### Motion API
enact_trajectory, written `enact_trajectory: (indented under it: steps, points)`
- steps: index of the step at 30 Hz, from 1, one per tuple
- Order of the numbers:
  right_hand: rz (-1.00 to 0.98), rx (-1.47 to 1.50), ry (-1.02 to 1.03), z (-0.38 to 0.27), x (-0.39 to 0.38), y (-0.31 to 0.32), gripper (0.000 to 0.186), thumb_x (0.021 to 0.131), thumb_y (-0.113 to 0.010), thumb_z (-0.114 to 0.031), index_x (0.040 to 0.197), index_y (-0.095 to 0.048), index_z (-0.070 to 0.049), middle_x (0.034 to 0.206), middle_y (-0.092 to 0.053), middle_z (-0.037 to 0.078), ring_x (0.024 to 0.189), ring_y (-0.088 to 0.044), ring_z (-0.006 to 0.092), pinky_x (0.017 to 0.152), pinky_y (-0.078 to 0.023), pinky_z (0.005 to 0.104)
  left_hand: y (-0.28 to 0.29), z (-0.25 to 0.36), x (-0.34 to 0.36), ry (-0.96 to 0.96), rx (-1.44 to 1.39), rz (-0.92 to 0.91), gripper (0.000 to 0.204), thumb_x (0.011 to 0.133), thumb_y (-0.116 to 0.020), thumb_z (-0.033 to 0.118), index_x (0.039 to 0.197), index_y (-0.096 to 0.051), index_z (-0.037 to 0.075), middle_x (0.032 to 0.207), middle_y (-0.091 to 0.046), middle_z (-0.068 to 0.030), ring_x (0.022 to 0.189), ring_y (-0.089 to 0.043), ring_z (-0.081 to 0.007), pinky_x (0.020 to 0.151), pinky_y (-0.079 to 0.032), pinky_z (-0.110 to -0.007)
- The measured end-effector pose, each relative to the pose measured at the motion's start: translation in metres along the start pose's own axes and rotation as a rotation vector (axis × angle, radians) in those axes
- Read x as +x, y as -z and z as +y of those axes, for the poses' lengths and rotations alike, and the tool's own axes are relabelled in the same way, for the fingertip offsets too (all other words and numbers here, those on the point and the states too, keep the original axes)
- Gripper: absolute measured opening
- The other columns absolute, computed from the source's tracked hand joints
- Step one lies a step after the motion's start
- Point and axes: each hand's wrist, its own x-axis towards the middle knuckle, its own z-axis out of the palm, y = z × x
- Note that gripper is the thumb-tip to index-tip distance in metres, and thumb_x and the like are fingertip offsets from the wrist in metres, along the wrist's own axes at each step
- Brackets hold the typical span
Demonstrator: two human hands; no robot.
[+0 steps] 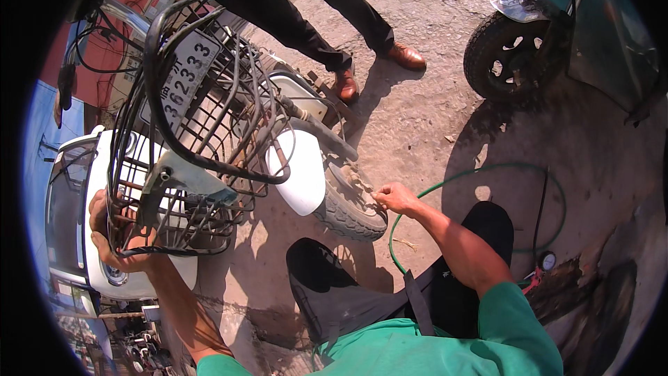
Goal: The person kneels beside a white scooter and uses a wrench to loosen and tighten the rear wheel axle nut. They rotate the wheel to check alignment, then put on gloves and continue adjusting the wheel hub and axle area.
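A tilted bike or scooter stands before me, with a black wire basket [188,251], a white front fender [298,174] and a dusty front wheel [351,217]. My left hand [124,240] is wrapped round the basket's near left corner, part of its fingers behind the wires. At the right side of the wheel, close to the hub, my right hand [396,198] is closed in a pinch. What its fingertips hold, if anything, is too small to make out. A thin green hose [456,176] loops on the ground behind and below my right forearm.
A round gauge [547,260] with a red part lies right of my knee. A person in dark trousers [292,10] and brown shoes [406,56] stands beyond the basket. Another vehicle's wheel [511,56] is at the upper right; a white car [104,264] is at left.
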Motion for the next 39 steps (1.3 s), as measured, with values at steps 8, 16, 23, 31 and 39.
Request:
enact_trajectory:
  steps: [8, 16, 23, 31, 39]
  points:
    - [0.079, -0.191, -0.054, -0.002, -0.016, 0.004, 0.032, 0.097, -0.068, -0.032, 0.096, -0.076, -0.001, 0.081, -0.07, 0.003, 0.075, -0.062, 0.0121, 0.067, -0.05, 0.0328, -0.03, 0.002, -0.012, -0.046, 0.027, 0.137, 0.067, 0.102, -0.021, 0.039, 0.116, -0.063, -0.012, 0.119, -0.061, -0.0289, 0.114, -0.062, -0.0366, 0.105, -0.053, -0.049]
    - [0.347, 0.104, -0.109, 0.026, -0.055, -0.021, 0.035, 0.096, -0.072, -0.035, 0.108, -0.072, -0.002, 0.085, -0.071, 0.004, 0.075, -0.065, 0.0164, 0.069, -0.053, 0.0356, -0.059, 0.032, -0.014, -0.158, 0.273, -0.19, 0.051, 0.11, -0.024, 0.045, 0.104, -0.062, 0.01, 0.108, -0.057, -0.0086, 0.092, -0.058, -0.0245, 0.103, -0.036, -0.053]
    - [0.062, -0.074, -0.573, -0.044, -0.134, -0.069, 0.029, 0.098, -0.067, -0.031, 0.113, -0.068, -0.006, 0.09, -0.069, 0.007, 0.073, -0.067, 0.0147, 0.063, -0.053, 0.0286, -0.053, 0.049, 0.013, 0.066, 0.012, -0.312, 0.03, 0.086, -0.062, 0.017, 0.111, -0.071, 0.004, 0.11, -0.067, -0.0105, 0.094, -0.063, -0.0273, 0.099, -0.042, -0.047]
    - [-0.306, -0.125, -0.663, -0.232, -0.208, -0.224, 0.03, 0.098, -0.067, -0.031, 0.114, -0.068, -0.006, 0.091, -0.07, 0.006, 0.074, -0.068, 0.0155, 0.062, -0.053, 0.0283, -0.053, 0.088, 0.055, 0.344, -0.142, -0.439, 0.025, 0.07, -0.075, 0.018, 0.087, -0.061, 0.007, 0.099, -0.059, -0.008, 0.104, -0.058, -0.03, 0.106, -0.039, -0.049]
    - [-0.608, -0.291, -0.591, -0.376, -0.23, -0.267, 0.034, 0.098, -0.067, -0.032, 0.12, -0.068, -0.006, 0.097, -0.073, 0.005, 0.075, -0.071, 0.016, 0.06, -0.05, 0.0261, 0.049, 0.135, 0.009, 1.181, 0.06, 0.028, 0.02, 0.092, -0.067, 0.02, 0.104, -0.07, 0.005, 0.096, -0.07, -0.0114, 0.088, -0.07, -0.0279, 0.077, -0.054, -0.04]
